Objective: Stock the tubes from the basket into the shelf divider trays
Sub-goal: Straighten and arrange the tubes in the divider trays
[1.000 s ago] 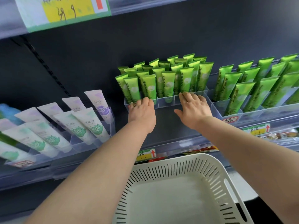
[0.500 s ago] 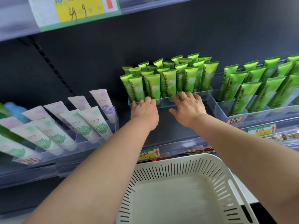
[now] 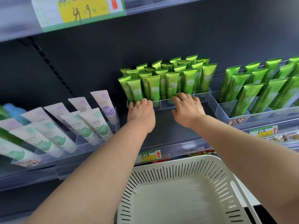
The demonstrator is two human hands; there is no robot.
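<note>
Left hand [image 3: 141, 110] and right hand [image 3: 188, 107] both have fingers curled over the front wall of the clear divider tray [image 3: 165, 104] on the shelf [image 3: 169, 128]. Green tubes [image 3: 172, 83] stand packed upright in it, white basket [image 3: 178, 165] sits below.

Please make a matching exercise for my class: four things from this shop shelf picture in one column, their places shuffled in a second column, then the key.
Things
1. white slotted plastic basket
2. bright green Chamomile tubes
3. pale tubes with green leaf print
4. yellow handwritten price card

Places
A. on the upper shelf edge
B. upright in the clear plastic divider tray that the left hand and right hand touch
C. leaning, at the left of the view
D. lowest in the view, nearest the camera

Pairs: 1-D, 2-B, 3-C, 4-A
</note>
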